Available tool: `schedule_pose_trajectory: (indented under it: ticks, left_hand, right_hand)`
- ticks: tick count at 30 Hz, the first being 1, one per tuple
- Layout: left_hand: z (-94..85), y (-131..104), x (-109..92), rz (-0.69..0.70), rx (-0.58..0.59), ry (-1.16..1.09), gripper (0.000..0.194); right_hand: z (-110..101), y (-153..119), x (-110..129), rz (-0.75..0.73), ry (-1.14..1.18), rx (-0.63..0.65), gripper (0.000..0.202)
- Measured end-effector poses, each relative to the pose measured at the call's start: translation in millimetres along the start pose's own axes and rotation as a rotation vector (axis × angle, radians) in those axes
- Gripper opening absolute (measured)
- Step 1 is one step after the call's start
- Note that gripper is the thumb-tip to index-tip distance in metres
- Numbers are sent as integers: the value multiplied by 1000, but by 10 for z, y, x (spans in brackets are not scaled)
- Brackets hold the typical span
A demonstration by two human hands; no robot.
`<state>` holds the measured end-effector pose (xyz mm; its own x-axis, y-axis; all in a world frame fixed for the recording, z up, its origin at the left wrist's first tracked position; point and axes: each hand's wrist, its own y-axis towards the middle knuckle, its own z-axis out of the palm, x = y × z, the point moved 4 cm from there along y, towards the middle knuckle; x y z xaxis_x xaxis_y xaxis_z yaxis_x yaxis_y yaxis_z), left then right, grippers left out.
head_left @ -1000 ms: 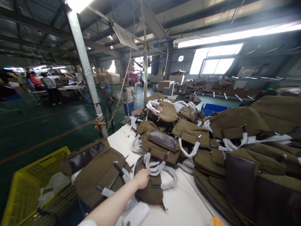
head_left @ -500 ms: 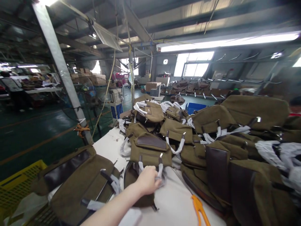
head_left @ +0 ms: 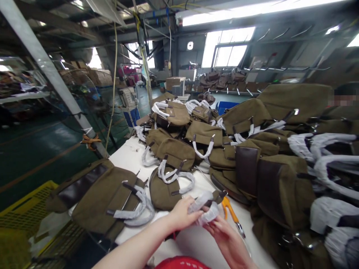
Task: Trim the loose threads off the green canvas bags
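My left hand [head_left: 181,213] and my right hand [head_left: 226,239] meet low in the view, over the white table [head_left: 131,157]. Together they grip a bag handle wrapped in white plastic [head_left: 206,206]; its dark end sticks out to the right. What the handle is fastened to is hidden below the hands. Just beyond them lies an olive canvas bag [head_left: 161,188] with white-wrapped handles. Orange-handled scissors [head_left: 230,213] lie on the table right beside the held handle.
Several olive bags are heaped across the table's middle and right [head_left: 266,168]. A flat olive bag with a dark flap [head_left: 98,194] lies at the left edge, above a yellow crate [head_left: 26,209]. A steel post [head_left: 56,86] stands left.
My left hand drew back from the bag pile toward me with a wrapped handle. My right hand came into view and took hold of it too. The view tilted down and right.
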<state>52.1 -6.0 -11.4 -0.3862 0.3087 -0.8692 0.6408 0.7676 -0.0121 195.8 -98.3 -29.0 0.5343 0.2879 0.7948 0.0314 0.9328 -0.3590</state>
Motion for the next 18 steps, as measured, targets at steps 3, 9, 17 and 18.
schedule_pose_trajectory:
  ticks: [3,9,17,18]
  left_hand:
    - [111,-55,204,-14,-60,84,28]
    - [234,-49,656,-196,-3,-22,23]
    - [-148,268,707,-381,-246,-347,63]
    - [-130,269,663,-401,-243,-411,64]
  right_hand:
    - [-40,-27,83,21,175,0,47]
    - [-261,28,85,-36,-26,-195,48]
    - [-763,109,145,-107,-393,-375,51]
    - [-791,142,178,-120,-536,-399,50]
